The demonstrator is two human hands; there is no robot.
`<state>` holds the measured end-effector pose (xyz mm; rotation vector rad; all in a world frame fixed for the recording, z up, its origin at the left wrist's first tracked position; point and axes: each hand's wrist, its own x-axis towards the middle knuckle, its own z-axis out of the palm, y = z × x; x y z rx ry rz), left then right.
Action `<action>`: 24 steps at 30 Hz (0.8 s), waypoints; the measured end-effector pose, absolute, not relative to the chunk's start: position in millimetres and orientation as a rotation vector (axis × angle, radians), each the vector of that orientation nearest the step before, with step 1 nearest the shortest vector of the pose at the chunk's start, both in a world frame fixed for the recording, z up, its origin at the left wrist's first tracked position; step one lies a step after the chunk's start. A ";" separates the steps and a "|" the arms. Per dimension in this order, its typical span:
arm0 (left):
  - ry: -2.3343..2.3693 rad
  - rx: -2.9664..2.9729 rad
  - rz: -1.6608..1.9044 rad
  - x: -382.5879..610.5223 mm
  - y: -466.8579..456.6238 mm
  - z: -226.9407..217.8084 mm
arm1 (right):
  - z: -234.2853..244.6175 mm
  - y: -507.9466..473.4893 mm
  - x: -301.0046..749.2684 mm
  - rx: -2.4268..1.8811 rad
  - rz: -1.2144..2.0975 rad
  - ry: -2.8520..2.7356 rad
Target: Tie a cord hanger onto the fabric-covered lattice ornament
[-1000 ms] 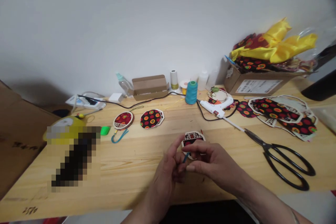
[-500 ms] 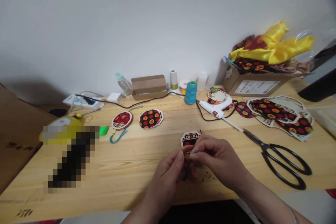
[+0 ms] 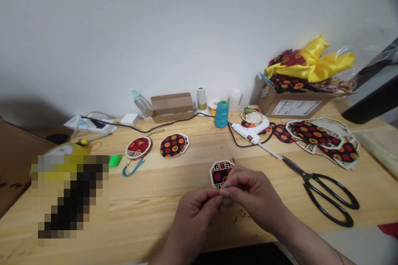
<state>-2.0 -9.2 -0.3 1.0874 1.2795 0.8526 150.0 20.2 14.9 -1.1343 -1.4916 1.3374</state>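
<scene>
My left hand (image 3: 194, 211) and my right hand (image 3: 253, 192) meet over the front of the wooden table (image 3: 155, 198). Both are closed in a pinch on a thin blue cord (image 3: 226, 187) between their fingertips. Just beyond my right fingers lies a small octagonal wooden ornament (image 3: 219, 172) with a white lattice frame and red-and-black patterned fabric. The cord seems to lead toward it, but my fingers hide the join.
Large black scissors (image 3: 326, 192) lie to the right. A white glue gun (image 3: 252, 129), teal thread spool (image 3: 221, 114), small cardboard box (image 3: 170, 107) and bottles stand at the back. Two finished ornaments (image 3: 155, 146) lie left of centre. Fabric-covered pieces (image 3: 323, 136) and a fabric-filled carton (image 3: 295, 99) are at right.
The camera has tipped down and right a little. Both hands have drawn closer together and nearer to me, with the cord now pinched tightly and the ornament more exposed.
</scene>
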 end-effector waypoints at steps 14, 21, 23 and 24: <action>1.273 0.826 0.961 -4.3 -8.7 -9.3 | -1.8 52.9 202.4 -1.539 0.207 -1.840; 1.194 0.755 0.989 -2.9 -7.8 -8.9 | -3.1 54.5 200.4 -1.737 0.291 -2.184; 1.208 0.748 0.991 -2.7 -7.0 -7.6 | -2.9 54.4 193.3 -1.765 0.256 -2.238; 1.215 0.746 0.996 -2.8 -6.7 -7.0 | -3.0 54.6 190.4 -1.784 0.228 -2.260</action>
